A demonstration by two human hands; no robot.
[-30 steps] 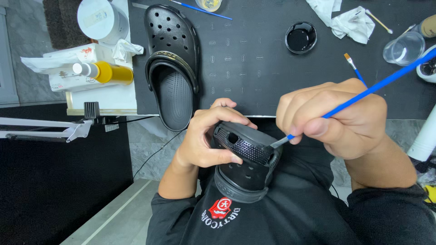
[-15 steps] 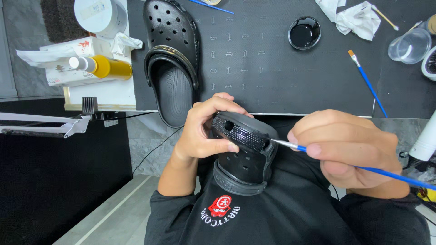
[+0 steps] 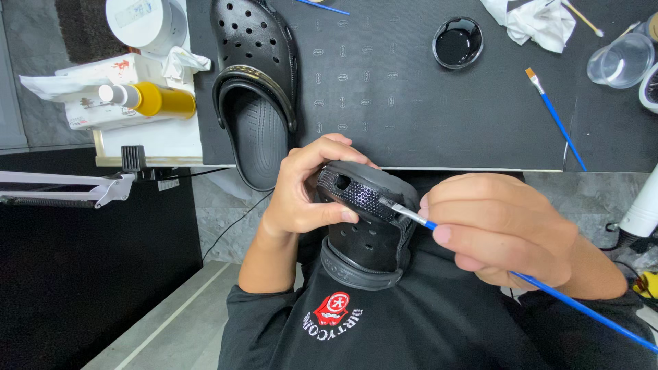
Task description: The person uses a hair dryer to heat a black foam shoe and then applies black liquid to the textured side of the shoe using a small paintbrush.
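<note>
My left hand (image 3: 301, 192) grips a black perforated clog (image 3: 363, 226) by its toe end, holding it over my lap. My right hand (image 3: 500, 229) holds a thin blue-handled paintbrush (image 3: 548, 291); its bristle tip touches the clog's textured toe rim. A second black clog (image 3: 257, 89) lies sole-down on the black mat (image 3: 384, 103), its heel hanging over the near edge.
A round dish of black paint (image 3: 458, 42) sits on the mat. Another blue brush (image 3: 555, 118), a clear cup (image 3: 620, 60) and crumpled white cloth (image 3: 531, 19) lie at the right. A yellow bottle (image 3: 147, 99), a white tub (image 3: 144, 20) and a clamp arm (image 3: 68, 186) are at the left.
My right hand has swung the brush handle from up-right to down-right and shifted lower. The clog has been turned a little in my left hand.
</note>
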